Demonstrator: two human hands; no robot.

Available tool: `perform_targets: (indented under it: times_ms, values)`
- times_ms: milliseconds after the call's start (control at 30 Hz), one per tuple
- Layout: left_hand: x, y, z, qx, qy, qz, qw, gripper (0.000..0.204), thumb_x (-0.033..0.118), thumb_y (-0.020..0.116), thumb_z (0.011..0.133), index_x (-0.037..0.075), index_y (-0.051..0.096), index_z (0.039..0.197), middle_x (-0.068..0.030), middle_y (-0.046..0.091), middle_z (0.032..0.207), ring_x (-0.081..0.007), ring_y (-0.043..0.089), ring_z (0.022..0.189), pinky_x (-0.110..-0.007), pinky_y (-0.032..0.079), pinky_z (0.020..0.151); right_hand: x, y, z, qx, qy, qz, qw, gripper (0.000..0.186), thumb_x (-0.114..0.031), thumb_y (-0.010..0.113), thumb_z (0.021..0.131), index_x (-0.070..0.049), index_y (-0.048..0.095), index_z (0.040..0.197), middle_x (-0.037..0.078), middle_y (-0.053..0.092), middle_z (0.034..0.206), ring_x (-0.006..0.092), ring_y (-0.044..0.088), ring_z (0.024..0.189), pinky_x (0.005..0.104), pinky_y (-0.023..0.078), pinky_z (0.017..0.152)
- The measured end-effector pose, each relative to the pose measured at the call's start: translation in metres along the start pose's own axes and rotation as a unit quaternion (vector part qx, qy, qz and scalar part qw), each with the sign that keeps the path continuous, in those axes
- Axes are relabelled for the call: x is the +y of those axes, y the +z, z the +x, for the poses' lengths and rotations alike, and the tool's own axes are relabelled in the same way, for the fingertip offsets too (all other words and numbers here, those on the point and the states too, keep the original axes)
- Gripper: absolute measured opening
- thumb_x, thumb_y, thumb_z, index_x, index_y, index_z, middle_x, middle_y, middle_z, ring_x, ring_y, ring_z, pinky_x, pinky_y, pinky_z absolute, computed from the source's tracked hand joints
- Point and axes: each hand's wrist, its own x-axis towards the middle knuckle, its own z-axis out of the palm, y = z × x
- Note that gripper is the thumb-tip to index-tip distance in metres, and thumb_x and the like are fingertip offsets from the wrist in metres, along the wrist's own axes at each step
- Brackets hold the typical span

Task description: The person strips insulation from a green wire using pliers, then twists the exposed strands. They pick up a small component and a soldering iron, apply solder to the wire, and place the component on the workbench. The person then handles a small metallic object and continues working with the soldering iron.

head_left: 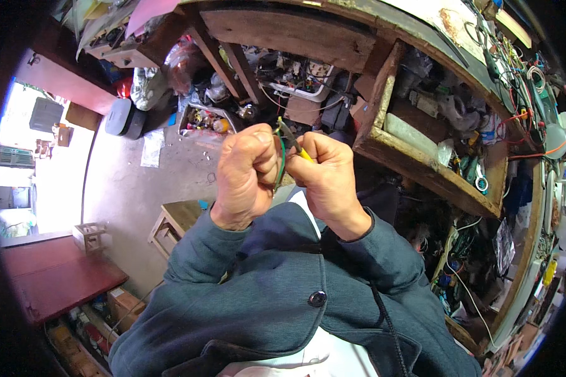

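Note:
In front of my chest, my two hands are raised close together. A thin green wire [282,164] is pinched in my left hand [248,171], its lower end sticking out below the fingers. My right hand [327,176] is closed around what look like pliers, with a yellow handle [304,154] and a dark metal head [288,133]. That head points up and left, meeting the wire's upper end beside my left fingertips. My fingers hide most of the tool's handle, and whether its jaws are apart I cannot make out.
Beyond my hands stands a wooden workbench [289,34] with a pulled-out drawer [431,166] holding tools and parts. Bins of scrap parts [209,122] sit underneath. Cables [534,78] crowd the right side. To my left are a wooden stool [181,217] and a red-topped table [63,270].

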Motion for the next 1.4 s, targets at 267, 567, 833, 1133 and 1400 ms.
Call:
perform_targets:
  times_ms: [267, 567, 833, 1133, 1400]
  values:
    - [0.005, 0.003, -0.004, -0.034, 0.008, -0.035, 0.999, 0.035, 0.022, 0.052, 0.095, 0.015, 0.032, 0.066, 0.0058, 0.026, 0.057, -0.0061, 0.021, 0.048, -0.027, 0.018, 0.042, -0.003, 0.003, -0.006, -0.017, 0.049, 0.156, 0.986, 0.035, 0.011, 0.064, 0.082, -0.01, 0.041, 0.067, 0.002, 0.059, 0.078, 0.0042, 0.041, 0.058, 0.0221, 0.029, 0.048]
    - [0.023, -0.006, -0.004, -0.045, -0.03, 0.025, 0.998, 0.034, 0.024, 0.051, 0.094, 0.015, 0.032, 0.068, 0.0043, 0.024, 0.058, -0.009, 0.022, 0.047, -0.028, 0.02, 0.044, -0.032, -0.027, 0.012, -0.165, -0.033, -0.151, 0.974, 0.026, -0.002, 0.067, 0.079, -0.004, 0.042, 0.071, 0.001, 0.053, 0.083, 0.0084, 0.047, 0.077, 0.0234, 0.038, 0.067]
    - [0.028, -0.012, -0.003, -0.048, -0.057, 0.076, 0.994, 0.032, 0.022, 0.053, 0.093, 0.014, 0.034, 0.068, 0.0047, 0.028, 0.059, -0.0077, 0.024, 0.048, -0.027, 0.022, 0.045, -0.054, -0.023, 0.016, -0.219, -0.132, -0.34, 0.905, 0.018, -0.009, 0.067, 0.077, 0.004, 0.059, 0.087, 0.006, 0.053, 0.087, 0.0153, 0.049, 0.083, 0.0281, 0.038, 0.074]
    - [0.032, -0.013, -0.004, -0.084, -0.06, 0.084, 0.991, 0.031, 0.019, 0.053, 0.096, 0.011, 0.04, 0.068, 0.0056, 0.036, 0.064, -0.0039, 0.029, 0.054, -0.023, 0.021, 0.047, -0.056, -0.025, 0.017, -0.215, -0.116, -0.337, 0.91, 0.016, -0.006, 0.065, 0.076, 0.005, 0.057, 0.084, 0.006, 0.052, 0.086, 0.0158, 0.048, 0.083, 0.0306, 0.039, 0.074]
    - [0.036, -0.008, -0.008, -0.123, -0.06, 0.163, 0.977, 0.032, 0.021, 0.053, 0.097, 0.007, 0.048, 0.069, 0.0048, 0.041, 0.063, -0.0039, 0.034, 0.057, -0.023, 0.026, 0.051, -0.073, -0.021, 0.016, -0.223, -0.224, -0.48, 0.818, 0.024, -0.006, 0.068, 0.074, 0.002, 0.046, 0.07, 0.014, 0.044, 0.066, 0.0321, 0.047, 0.06, 0.0411, 0.037, 0.055]
